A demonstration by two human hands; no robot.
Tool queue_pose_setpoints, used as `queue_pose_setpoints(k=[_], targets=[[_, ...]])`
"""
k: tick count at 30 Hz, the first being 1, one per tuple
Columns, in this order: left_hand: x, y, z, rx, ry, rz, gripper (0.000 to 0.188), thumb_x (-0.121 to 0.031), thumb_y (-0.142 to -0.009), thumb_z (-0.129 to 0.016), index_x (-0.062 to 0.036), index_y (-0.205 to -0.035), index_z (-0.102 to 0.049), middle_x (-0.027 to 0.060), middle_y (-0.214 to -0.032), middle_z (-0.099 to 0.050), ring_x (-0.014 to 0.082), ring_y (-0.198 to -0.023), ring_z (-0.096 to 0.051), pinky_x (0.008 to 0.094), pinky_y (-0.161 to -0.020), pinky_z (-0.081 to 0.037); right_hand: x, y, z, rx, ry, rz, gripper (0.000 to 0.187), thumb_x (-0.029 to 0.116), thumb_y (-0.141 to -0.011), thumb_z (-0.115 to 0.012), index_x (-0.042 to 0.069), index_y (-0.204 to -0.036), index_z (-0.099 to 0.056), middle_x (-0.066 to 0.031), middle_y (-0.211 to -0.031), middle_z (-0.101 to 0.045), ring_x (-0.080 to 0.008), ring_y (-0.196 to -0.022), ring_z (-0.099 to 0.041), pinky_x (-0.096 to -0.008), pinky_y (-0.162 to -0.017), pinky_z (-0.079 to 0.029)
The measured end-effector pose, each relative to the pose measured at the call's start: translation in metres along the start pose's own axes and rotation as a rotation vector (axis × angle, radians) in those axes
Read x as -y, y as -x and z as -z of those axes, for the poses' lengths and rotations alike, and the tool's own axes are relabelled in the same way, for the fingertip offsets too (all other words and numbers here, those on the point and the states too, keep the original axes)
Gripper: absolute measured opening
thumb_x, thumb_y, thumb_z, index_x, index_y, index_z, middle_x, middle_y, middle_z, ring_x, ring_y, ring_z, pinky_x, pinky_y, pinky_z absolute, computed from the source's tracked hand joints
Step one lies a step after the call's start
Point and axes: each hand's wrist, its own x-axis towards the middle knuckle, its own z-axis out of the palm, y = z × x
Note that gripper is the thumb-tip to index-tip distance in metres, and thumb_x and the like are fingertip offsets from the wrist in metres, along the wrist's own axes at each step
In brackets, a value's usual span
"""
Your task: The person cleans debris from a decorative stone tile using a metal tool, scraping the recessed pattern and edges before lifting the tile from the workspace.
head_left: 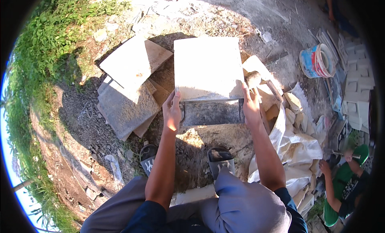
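Note:
A pale square stone slab (207,68), brightly sunlit, lies in front of me between my hands. My left hand (172,112) closes on its near left corner, the thumb along the edge. At the near right corner, my right hand (251,106) is closed on it in the same way. Below the slab's near edge shows a dark, shallow tray-like piece (211,113) with raised black sides; the slab hides its far part. Whether the slab touches it, I cannot tell.
Several similar slabs (127,106) lie stacked at the left. Broken stones (294,102) and a white sack (294,144) are at the right. Farther right stand a bucket (317,61) and pale blocks (357,88). A co-worker in green and black (348,185) is at the lower right.

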Motion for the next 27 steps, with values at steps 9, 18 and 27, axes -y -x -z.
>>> queue_pose_setpoints(k=[9,18,27], targets=[[0.023,0.008,0.02,0.015,0.099,0.097,0.053,-0.034,-0.1,-0.061,0.0058,-0.135,-0.057,0.0126,-0.12,-0.067,0.0184,-0.107,-0.063,0.0329,-0.094,-0.049,0.036,0.034,-0.004,0.053,0.206,-0.061,0.039,0.021,-0.105,-0.047,0.0,-0.138,-0.055,-0.0159,-0.1,-0.063,-0.0252,-0.091,-0.057,-0.0351,-0.082,-0.049],[0.03,0.065,0.024,0.133,0.186,0.132,0.041,-0.024,-0.102,-0.058,0.0006,-0.135,-0.059,0.0089,-0.119,-0.067,0.0162,-0.104,-0.063,0.0342,-0.077,-0.058,0.006,0.075,0.007,-0.038,-0.274,-0.23,0.06,0.048,-0.104,-0.047,-0.008,-0.116,-0.063,-0.0137,-0.105,-0.066,-0.0191,-0.096,-0.055,-0.0322,-0.092,-0.043],[0.067,0.135,0.055,0.191,0.186,0.149,0.037,-0.017,-0.101,-0.056,0.0045,-0.131,-0.061,0.0075,-0.116,-0.067,0.014,-0.105,-0.06,0.0278,-0.09,-0.047,0.023,0.147,0.035,0.094,-0.232,-0.272,0.057,0.044,-0.106,-0.046,-0.01,-0.118,-0.063,-0.0169,-0.106,-0.069,-0.0211,-0.098,-0.06,-0.034,-0.092,-0.045]])
